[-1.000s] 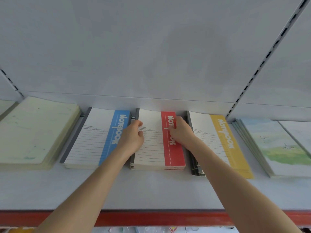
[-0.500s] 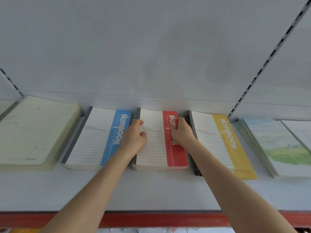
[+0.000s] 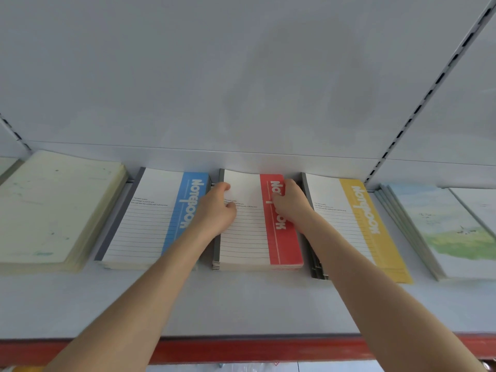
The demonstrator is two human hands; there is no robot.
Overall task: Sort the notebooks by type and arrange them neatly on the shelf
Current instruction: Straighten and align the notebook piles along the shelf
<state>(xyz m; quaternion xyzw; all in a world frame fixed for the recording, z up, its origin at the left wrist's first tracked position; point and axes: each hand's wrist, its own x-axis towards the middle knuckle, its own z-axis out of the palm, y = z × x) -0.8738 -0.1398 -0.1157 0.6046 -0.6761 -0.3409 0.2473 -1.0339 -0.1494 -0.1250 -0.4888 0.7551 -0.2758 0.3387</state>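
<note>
— Where is the stack of white, lined paper notebooks with the red title band (image 3: pixel 247 237)?

— Flat on the pale grey metal shelf (image 3: pixel 241 304), far end against the back panel, between the matching blue-banded stack (image 3: pixel 150 218) and the yellow-banded stack (image 3: pixel 357 218).

— And the hands?

— Both are on its far half. The left hand (image 3: pixel 214 210) sits at the spine side, fingers curled and thumb lying on the white cover. The right hand (image 3: pixel 291 204) is curled over the red band at the opposite edge. They seem to clasp the stack between them, though I cannot tell how far the fingers reach down its sides.

— What has changed in the last second?

— Little. The hands have kept their hold, and the stack has crept slightly towards the yellow one, so the gap on the blue side looks a touch wider.

— What does that mean for the sorting?

— I judge this to be squaring up, not sorting: each colour already has its own pile. The lower books of the yellow-banded stack splay out at the near left corner, so they probably want tidying next.

— Anything else there?

— A cream stack (image 3: pixel 53 205) far left and landscape-printed notebooks (image 3: pixel 442 224) far right.
</note>
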